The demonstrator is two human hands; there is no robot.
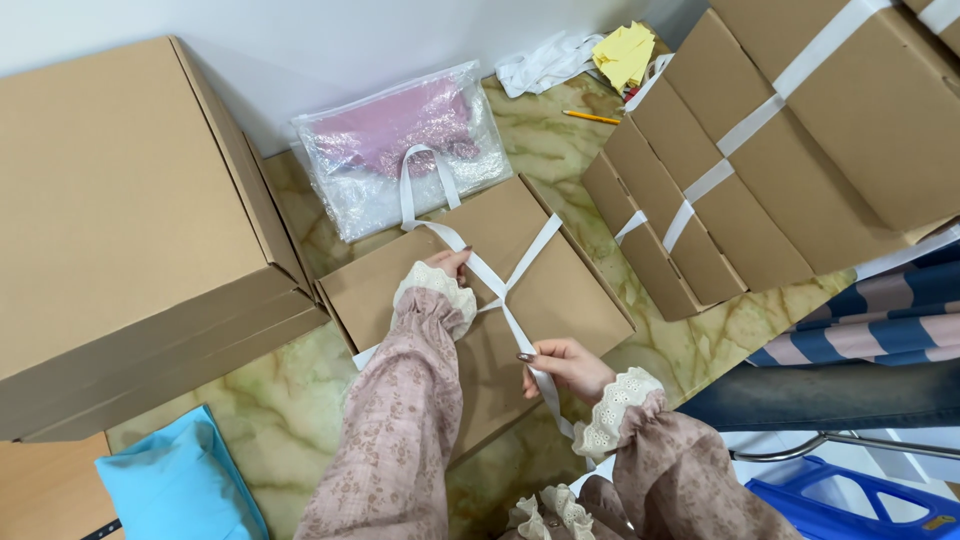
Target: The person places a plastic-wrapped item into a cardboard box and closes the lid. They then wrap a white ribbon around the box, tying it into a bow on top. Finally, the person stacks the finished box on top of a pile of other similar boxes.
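Observation:
A flat brown cardboard box (560, 300) lies on the green marbled floor (280, 410) in front of me. A white ribbon (535, 245) crosses over its lid, with a loop (405, 190) lying past the far edge. My left hand (450, 265) presses the ribbon down on the lid near the crossing. Nearer to me, my right hand (565, 365) pinches the ribbon's near strand and pulls it toward me. Both sleeves are pink, floral and lace-cuffed.
A large cardboard box (120, 230) stands at the left. Stacked boxes tied with white ribbon (760, 170) sit at the right. A clear bag of pink fabric (400, 145), a pencil (590, 117), yellow papers (625, 52), a blue cloth (175, 485) and another person's jeans-clad leg (850, 395) are around.

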